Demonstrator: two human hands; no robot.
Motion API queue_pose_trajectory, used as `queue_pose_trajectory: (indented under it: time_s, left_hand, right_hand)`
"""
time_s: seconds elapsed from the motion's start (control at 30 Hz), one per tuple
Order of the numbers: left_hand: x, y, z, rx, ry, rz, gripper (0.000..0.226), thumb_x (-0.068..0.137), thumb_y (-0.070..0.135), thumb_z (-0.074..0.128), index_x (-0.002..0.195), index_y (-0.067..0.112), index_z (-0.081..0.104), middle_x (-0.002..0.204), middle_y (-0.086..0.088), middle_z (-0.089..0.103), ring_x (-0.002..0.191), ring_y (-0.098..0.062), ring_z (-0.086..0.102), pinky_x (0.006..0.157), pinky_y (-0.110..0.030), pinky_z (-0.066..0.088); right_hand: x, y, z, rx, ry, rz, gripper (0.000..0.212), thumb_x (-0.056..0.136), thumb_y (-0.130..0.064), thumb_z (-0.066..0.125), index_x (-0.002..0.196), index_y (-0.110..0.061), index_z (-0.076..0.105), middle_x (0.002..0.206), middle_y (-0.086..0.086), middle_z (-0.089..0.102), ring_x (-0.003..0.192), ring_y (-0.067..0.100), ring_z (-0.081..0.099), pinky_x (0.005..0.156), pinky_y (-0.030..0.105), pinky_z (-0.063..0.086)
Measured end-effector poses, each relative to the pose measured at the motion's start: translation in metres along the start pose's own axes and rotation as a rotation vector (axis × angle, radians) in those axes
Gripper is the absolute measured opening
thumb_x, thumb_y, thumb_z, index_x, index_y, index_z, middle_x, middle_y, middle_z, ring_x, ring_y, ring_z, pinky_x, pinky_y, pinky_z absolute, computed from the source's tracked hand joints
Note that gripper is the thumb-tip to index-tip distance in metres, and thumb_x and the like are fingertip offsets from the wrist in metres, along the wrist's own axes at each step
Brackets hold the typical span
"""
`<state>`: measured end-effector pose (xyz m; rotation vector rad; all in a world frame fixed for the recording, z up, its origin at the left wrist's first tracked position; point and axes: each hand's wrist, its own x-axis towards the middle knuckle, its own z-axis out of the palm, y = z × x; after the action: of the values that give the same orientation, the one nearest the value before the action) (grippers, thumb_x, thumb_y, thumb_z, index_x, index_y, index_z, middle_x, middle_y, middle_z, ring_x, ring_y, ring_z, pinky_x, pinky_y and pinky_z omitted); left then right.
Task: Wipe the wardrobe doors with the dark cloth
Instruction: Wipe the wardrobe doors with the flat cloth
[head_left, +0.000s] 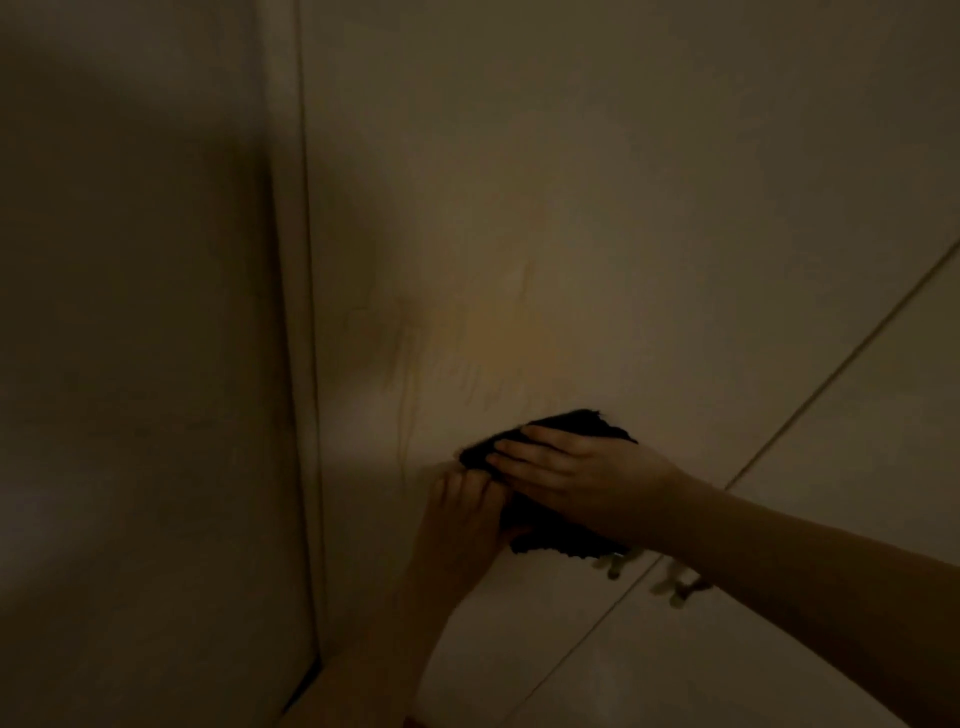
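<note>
Item, far left: a shaded side panel, lying in deep shadow, meeting the doors at a vertical seam. Item, centre: the door, pale and dimly lit, showing faint drip streaks running down just above the cloth. Item, lower centre: the left hand, reaching up from below, its fingertips curling onto the cloth's left edge and appearing to pinch it; the light is too low to be sure how firmly. Item: the cloth, dark, lying bunched flat against the door, between the two hands. Item, right of it: the right hand, fingers straight and together, pressing the cloth to the door from above. Item, lower right: small handles, blurred, sitting beside the seam to the next door. Handling judgement: the wipe is going best with the palm staying flat and the pressure even, the cloth travelling upward through the streaks in overlapping passes, the left hand keeping the edge from folding under.
</note>
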<state>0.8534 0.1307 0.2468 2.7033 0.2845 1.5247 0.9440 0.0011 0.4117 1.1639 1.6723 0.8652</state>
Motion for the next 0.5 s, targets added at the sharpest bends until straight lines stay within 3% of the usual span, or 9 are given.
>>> queue_pose_trajectory:
  time_s: [0.13,0.23,0.37,0.5]
  left_hand:
    - [-0.013,-0.050,0.002,0.096,-0.004,0.074,0.045,0.088,0.055,0.047,0.105,0.014,0.049,0.102,-0.005,0.045,0.089,-0.025,0.045,0.082,-0.036,0.036]
    - [-0.021,-0.088,0.004,0.135,-0.037,0.145,0.042,0.090,0.052,0.048,0.108,0.014,0.049,0.100,-0.004,0.042,0.088,-0.025,0.044,0.081,-0.036,0.036]
    - [-0.025,-0.134,0.005,0.155,-0.074,0.234,0.034,0.102,0.040,0.032,0.108,0.013,0.051,0.097,-0.005,0.041,0.087,-0.025,0.043,0.084,-0.037,0.036]
    - [-0.027,-0.171,0.003,0.182,-0.050,0.334,0.019,0.101,0.026,0.039,0.108,0.012,0.051,0.102,-0.006,0.043,0.091,-0.026,0.045,0.085,-0.040,0.039]
  right_hand:
    - [0.044,-0.018,0.001,-0.069,-0.008,-0.041,0.065,0.092,-0.029,0.013,0.151,-0.001,0.014,0.161,0.017,0.008,0.148,0.033,0.008,0.116,0.051,-0.003]
    - [0.071,-0.030,-0.001,-0.105,-0.023,-0.024,0.068,0.097,-0.036,0.018,0.152,0.003,0.005,0.160,0.021,0.001,0.147,0.037,0.003,0.116,0.053,-0.005]
    - [0.104,-0.042,0.003,-0.118,-0.020,0.031,0.075,0.098,-0.042,0.022,0.150,0.007,0.001,0.158,0.028,-0.004,0.146,0.041,0.000,0.116,0.055,-0.005]
    - [0.131,-0.049,0.002,-0.125,-0.004,0.044,0.075,0.096,-0.040,0.019,0.149,0.009,0.000,0.158,0.029,-0.003,0.146,0.042,0.001,0.117,0.054,-0.002]
